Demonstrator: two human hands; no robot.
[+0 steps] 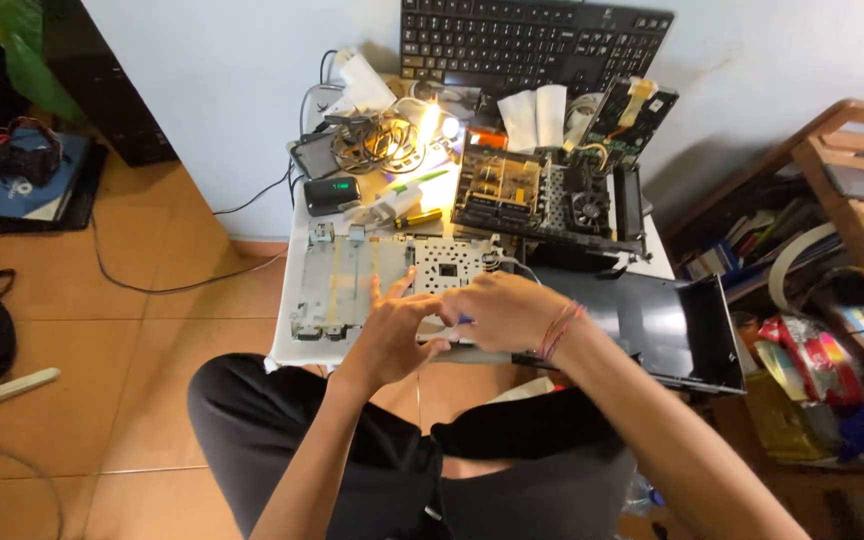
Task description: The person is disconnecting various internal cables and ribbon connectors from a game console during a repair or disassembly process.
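Low in the frame, black-trousered knees (352, 440) sit under a small white table (287, 345). Just above centre, the left hand (384, 335) presses flat, fingers spread, on a perforated metal chassis plate (362, 275), seemingly to steady it. The right hand (502, 310) touches it, closed on something slim with a blue tip (464, 321), likely a screwdriver. Right of them lies a black casing shell (667, 330). Further up sit a gutted circuit assembly (542, 195), tangled cables (382, 140) and a black keyboard (532, 40).

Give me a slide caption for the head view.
Both hands, left and right, work on a metal chassis plate.
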